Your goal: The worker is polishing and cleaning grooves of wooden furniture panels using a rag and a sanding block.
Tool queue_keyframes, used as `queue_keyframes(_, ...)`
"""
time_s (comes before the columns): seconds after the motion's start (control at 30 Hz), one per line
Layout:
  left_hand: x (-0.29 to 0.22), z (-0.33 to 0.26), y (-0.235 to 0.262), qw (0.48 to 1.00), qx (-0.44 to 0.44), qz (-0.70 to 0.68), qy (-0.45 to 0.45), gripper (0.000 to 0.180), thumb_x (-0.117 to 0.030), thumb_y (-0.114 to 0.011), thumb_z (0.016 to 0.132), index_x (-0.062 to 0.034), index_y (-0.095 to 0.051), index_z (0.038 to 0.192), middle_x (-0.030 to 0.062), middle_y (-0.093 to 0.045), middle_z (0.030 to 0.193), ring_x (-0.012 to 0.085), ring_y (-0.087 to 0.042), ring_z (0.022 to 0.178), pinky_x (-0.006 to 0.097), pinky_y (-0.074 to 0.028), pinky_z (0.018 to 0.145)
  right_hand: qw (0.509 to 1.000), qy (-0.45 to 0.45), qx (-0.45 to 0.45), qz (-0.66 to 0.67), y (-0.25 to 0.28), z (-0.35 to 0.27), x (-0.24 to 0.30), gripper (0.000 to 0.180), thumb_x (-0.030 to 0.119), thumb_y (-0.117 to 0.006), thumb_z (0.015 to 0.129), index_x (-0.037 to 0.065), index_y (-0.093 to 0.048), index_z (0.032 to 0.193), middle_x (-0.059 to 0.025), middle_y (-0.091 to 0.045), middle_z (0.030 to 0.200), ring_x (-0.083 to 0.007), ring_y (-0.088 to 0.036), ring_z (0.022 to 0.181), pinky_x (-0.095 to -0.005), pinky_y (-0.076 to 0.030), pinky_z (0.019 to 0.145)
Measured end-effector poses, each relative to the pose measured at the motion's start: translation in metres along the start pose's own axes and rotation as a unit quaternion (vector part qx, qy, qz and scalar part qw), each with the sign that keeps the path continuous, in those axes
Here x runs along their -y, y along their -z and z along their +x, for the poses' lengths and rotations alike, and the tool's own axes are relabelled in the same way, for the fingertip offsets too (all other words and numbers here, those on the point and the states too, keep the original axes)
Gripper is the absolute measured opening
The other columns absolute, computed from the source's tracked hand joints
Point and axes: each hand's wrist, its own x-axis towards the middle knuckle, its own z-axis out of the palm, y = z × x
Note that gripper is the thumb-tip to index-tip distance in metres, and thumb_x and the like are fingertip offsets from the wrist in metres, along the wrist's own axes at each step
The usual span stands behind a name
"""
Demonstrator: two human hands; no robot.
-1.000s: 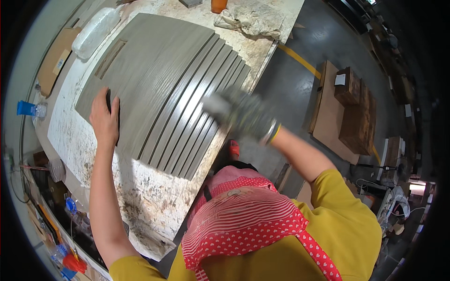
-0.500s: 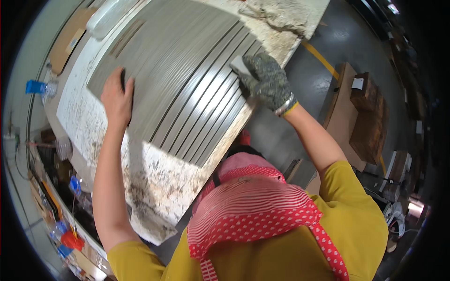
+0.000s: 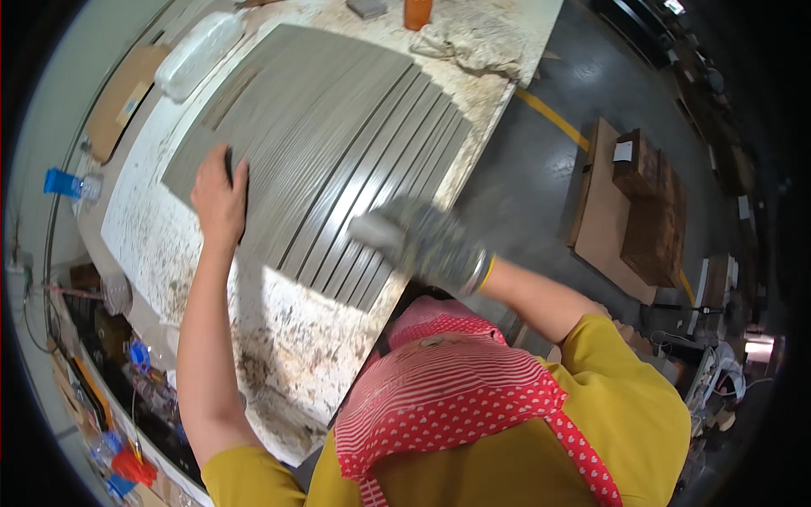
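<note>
A fanned stack of grey wood-grain planks [image 3: 287, 118] lies on the white, stained table, their right-hand edges stepped in narrow strips. My bare left hand [image 3: 220, 199] rests at the left edge of the stack, thumb spread away from the fingers. On my right hand [image 3: 431, 247] is a dark grey knitted glove with a yellow cuff; motion blurs it. The fingers are closed round a small pale block [image 3: 377, 231], held over the stepped strips near their front end. Whether the block touches them I cannot tell.
On the table [image 3: 291, 338] lie a crumpled cloth [image 3: 469, 42], an orange container [image 3: 417, 13] and a small grey block [image 3: 367, 7]. A clear plastic-wrapped package [image 3: 199, 55] and cardboard [image 3: 125, 101] are at the left. Brown boxes [image 3: 646, 190] stand on the floor at right.
My right hand has swept with the pale block from the far right of the strips toward me and leftward. My left hand stays at the stack's left edge. The view has shifted slightly.
</note>
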Motion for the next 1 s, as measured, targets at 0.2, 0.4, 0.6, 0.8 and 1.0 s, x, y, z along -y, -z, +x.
queue_keyframes(0.2,-0.02,0.004,0.009,0.999,0.042,0.002,0.015,0.044,-0.03,-0.053,0.091,-0.0071,-0.047,0.129,0.0137,-0.051,0.13,0.0309,-0.045,0.122,0.042,-0.033,0.101,0.943,-0.195,-0.255,-0.08,0.106,0.037,-0.128,0.046,0.04,-0.061,0.085,0.004,-0.06,0.115,-0.019,-0.06,0.108,-0.0326,-0.057,0.104,-0.0382,-0.043,0.092)
queue_keyframes(0.4,-0.015,0.001,0.01,0.999,0.047,-0.001,0.02,0.044,-0.028,-0.055,0.09,-0.0072,-0.047,0.129,0.0144,-0.051,0.13,0.0318,-0.046,0.121,0.043,-0.033,0.101,0.954,-0.159,-0.214,-0.14,0.103,0.066,-0.151,0.042,0.033,-0.062,0.083,0.003,-0.06,0.113,-0.0202,-0.059,0.109,-0.0347,-0.055,0.104,-0.0418,-0.043,0.091)
queue_keyframes(0.6,-0.011,0.003,0.005,1.0,0.001,0.0,-0.01,0.042,-0.028,-0.058,0.088,-0.0048,-0.052,0.122,0.0168,-0.057,0.12,0.0341,-0.051,0.113,0.042,-0.038,0.096,0.939,0.06,-0.212,-0.262,0.036,0.038,-0.087,0.038,0.03,-0.063,0.08,0.003,-0.061,0.107,-0.0191,-0.06,0.102,-0.0363,-0.057,0.098,-0.044,-0.046,0.086)
queue_keyframes(0.8,-0.016,0.009,0.005,0.999,-0.009,-0.031,-0.007,0.042,-0.031,-0.058,0.087,-0.0043,-0.054,0.12,0.0162,-0.058,0.118,0.0336,-0.052,0.111,0.041,-0.04,0.094,0.99,0.124,-0.059,-0.035,-0.044,0.026,0.043,0.022,0.026,-0.055,0.085,0.004,-0.057,0.084,-0.01,-0.056,0.075,-0.0291,-0.058,0.067,-0.04,-0.046,0.061)
queue_keyframes(1.0,-0.019,0.008,0.006,0.999,-0.011,-0.032,-0.012,0.042,-0.031,-0.057,0.088,-0.0057,-0.053,0.122,0.0142,-0.057,0.121,0.0323,-0.052,0.113,0.042,-0.039,0.095,0.991,0.062,0.11,0.048,-0.033,0.02,0.046,0.05,0.04,-0.062,0.084,0.007,-0.055,0.121,-0.0122,-0.057,0.107,-0.0273,-0.057,0.095,-0.0395,-0.045,0.083)
